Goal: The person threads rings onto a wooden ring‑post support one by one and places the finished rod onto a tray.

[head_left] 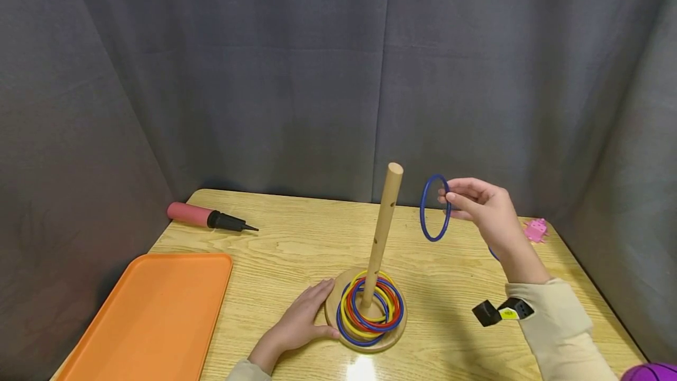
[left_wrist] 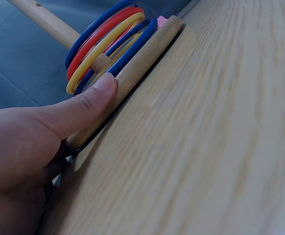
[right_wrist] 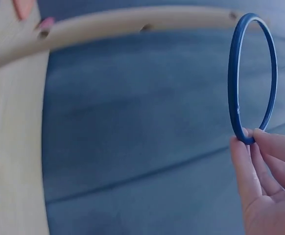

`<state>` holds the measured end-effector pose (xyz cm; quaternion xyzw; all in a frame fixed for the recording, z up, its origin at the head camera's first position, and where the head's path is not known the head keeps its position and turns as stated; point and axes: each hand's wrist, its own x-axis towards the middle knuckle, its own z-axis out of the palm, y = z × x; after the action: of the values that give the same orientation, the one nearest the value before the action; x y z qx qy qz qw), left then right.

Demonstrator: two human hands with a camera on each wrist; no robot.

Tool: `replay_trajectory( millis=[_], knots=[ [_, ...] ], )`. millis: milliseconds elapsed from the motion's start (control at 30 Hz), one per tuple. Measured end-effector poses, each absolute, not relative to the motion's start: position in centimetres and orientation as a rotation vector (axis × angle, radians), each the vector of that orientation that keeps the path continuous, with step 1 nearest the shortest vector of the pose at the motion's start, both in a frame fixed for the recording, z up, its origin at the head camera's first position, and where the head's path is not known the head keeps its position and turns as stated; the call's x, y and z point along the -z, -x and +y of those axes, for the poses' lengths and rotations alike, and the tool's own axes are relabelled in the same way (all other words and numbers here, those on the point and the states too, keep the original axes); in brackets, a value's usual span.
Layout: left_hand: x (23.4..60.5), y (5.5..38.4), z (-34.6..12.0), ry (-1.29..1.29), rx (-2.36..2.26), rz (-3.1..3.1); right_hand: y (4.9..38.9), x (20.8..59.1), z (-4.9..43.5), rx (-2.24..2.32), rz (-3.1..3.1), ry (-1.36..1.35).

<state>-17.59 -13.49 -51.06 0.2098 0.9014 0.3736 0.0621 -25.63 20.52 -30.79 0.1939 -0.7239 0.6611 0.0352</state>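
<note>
In the head view a wooden ring-toss stand has a tall upright peg [head_left: 384,216] and a round base [head_left: 396,343]. Several blue, red and yellow rings [head_left: 398,322] lie stacked loosely around the foot of the peg. My left hand [head_left: 301,319] holds the left edge of the base, thumb at the near side and fingers along the far side; the left wrist view shows the thumb [left_wrist: 91,100] against its rim. Up to the right of the peg, my right hand [head_left: 483,207] pinches a blue ring [head_left: 423,210] between thumb and fingertips. This ring hangs upright in the air, apart from the peg.
An orange tray [head_left: 153,316] lies at the left, with a red and black hand pump [head_left: 198,215] behind it. A small pink toy [head_left: 536,230] sits at the back right. Part of a blue object [head_left: 493,253] shows behind my right wrist. Something purple [head_left: 650,372] is at the lower right corner.
</note>
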Motion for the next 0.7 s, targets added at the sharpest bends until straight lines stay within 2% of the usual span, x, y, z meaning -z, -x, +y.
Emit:
replay_trajectory(
  millis=[367, 700],
  knots=[
    [51.3, 17.7, -13.6, -0.632, -1.123, 2.731, 24.0, 28.1, 17.9, -2.354, -1.933, -0.693],
    [51.3, 17.7, -13.6, -0.634, -1.127, 2.724, 23.2, 27.6, 16.3, -2.519, -1.844, -0.632]
  ],
)
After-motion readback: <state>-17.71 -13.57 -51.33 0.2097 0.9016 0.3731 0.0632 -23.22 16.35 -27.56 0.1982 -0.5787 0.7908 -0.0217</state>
